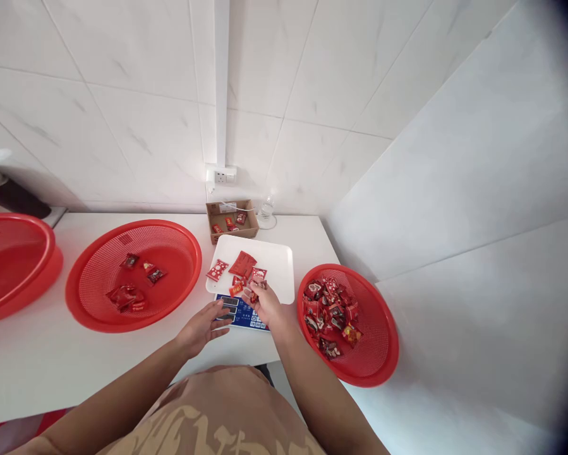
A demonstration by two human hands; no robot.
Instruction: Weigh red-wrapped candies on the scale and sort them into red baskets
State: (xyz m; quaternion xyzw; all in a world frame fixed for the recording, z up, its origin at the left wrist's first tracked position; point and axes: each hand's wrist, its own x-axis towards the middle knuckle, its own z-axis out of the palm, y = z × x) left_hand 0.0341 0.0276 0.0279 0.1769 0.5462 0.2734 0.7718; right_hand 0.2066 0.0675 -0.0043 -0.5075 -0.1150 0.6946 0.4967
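My right hand (267,306) is over the near edge of the scale's white tray (281,262), its fingers closed on a small red snack packet (254,295) that they partly cover. Several more red packets (242,263) lie on the tray, a white-patterned one (217,270) at its left side. In front of the tray shows the blue control panel (246,320) of the digital scale. My left hand (203,328) hovers just left of this panel, fingers stretched out and apart, with nothing in them.
On the right, a red mesh basket (381,322) holds many packets. Another red basket (91,278) with several packets sits left of the scale, and a third red basket (28,265) is at far left. Behind the tray stand a cardboard box (236,235) and a clear bottle (267,207).
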